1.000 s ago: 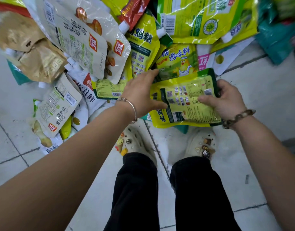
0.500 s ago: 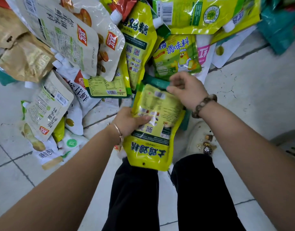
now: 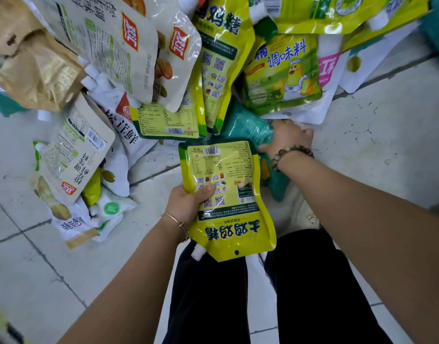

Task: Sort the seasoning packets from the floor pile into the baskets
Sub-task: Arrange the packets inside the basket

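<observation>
Left hand [image 3: 188, 204] grasps a yellow packet [image 3: 225, 194] by its left edge, thumb pressed across the printed back, the other fingers hidden behind. The packet is held off the floor, in front of the legs, barcode end away from the person and large green lettering nearest. Its white spout [image 3: 197, 252] pokes out at the lower left corner, and a small hang hole sits in the bottom seam. Thin bangle [image 3: 176, 222] on the left wrist. Right hand [image 3: 287, 137] is down at the near edge of the pile [image 3: 129, 45], back of hand to the camera, fingers curled round the end of a teal packet [image 3: 248, 127]. That packet lies low in the heap, its far end tucked under yellow ones, its near side partly covered by the held yellow packet. Beaded bracelet [image 3: 291, 152] on the right wrist. The pile spreads across the top of the view on a pale tiled floor [image 3: 387, 120]: white pouches with red square logos, crumpled brown paper bags [image 3: 32, 65] at far left, a yellow-green packet with a cartoon chicken [image 3: 282, 73] just beyond the right hand, and more yellow pouches overlapping above it. Black trousers [image 3: 312, 294] fill the bottom centre, with the tip of a light shoe [image 3: 305, 217] beside the right forearm
</observation>
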